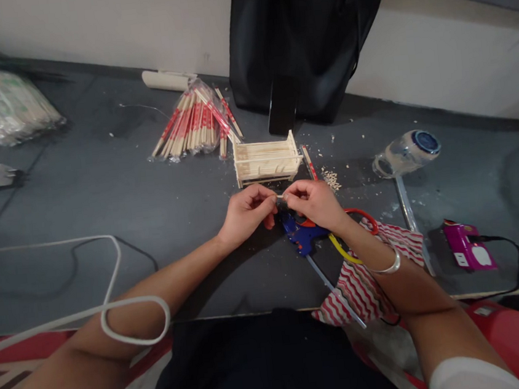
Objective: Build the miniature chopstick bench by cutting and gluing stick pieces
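Observation:
Between my fingertips I hold a short, pale wooden stick piece (280, 196), pinched at both ends. My left hand (252, 210) grips its left end and my right hand (312, 201) its right end. Just beyond them stands a small rack-like model made of wooden sticks (267, 159), with corner posts and rails. A blue glue gun (307, 238) with a clear glue stick in its back lies under and beside my right hand. Red and yellow handles, perhaps of pliers or scissors (345, 248), show near my right wrist.
Bundled chopsticks with red wrappers (191, 124) lie behind to the left. A black bag (303, 41) with a phone (283, 105) leaning on it stands at the wall. To the right are a glass mug (408, 153), striped cloth (362, 286) and purple adapter (469, 246). A white cable (110, 278) crosses my left arm.

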Available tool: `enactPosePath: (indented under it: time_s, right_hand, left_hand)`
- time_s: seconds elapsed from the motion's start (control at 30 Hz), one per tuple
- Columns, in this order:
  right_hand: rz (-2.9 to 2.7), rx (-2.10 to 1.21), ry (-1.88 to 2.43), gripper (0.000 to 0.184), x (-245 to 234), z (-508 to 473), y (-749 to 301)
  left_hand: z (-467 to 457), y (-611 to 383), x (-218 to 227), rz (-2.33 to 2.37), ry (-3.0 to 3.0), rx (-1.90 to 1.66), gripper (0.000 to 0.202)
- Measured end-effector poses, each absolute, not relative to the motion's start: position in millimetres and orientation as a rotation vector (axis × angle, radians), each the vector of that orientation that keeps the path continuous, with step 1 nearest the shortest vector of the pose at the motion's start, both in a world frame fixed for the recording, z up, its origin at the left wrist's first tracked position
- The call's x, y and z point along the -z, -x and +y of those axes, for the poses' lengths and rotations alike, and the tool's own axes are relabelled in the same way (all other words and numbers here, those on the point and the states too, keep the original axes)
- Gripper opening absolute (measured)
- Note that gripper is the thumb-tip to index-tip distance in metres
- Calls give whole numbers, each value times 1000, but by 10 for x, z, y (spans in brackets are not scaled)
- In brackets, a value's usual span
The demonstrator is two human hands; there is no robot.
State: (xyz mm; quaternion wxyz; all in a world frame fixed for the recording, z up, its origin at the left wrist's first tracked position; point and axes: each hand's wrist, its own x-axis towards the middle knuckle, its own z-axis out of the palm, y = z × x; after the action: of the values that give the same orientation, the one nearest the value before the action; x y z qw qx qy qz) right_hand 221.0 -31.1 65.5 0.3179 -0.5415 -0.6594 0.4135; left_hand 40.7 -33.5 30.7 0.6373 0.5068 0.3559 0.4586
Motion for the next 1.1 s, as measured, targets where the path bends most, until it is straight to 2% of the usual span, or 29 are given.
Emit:
enactPosePath:
  time_s: [0.2,0.4,0.5,0.63,1.1]
  right_hand:
    - [-1757,-1043,1426,13,-650,-308,-2199]
    - [-1564,-1318,1450,20,-692,-312,-2210]
    - [-1543,-1350,1452,24,-717,-314,-2205]
    - [-1609,-1301,1432,18,-718,-309,-2197]
    - [-1426,-1477,1360,13,-652,-315,-2183]
  left_hand:
    - [-353,-402,-324,834,-1218,-1052,22]
    - [-333,-382,-317,811,-1280,-1068,22]
    - [-328,-378,-304,823,-1330,-1072,20]
    - [-327,-370,-290,866,-1419,-1077,19]
    - [-333,-356,-290,809,-1562,-1205,12]
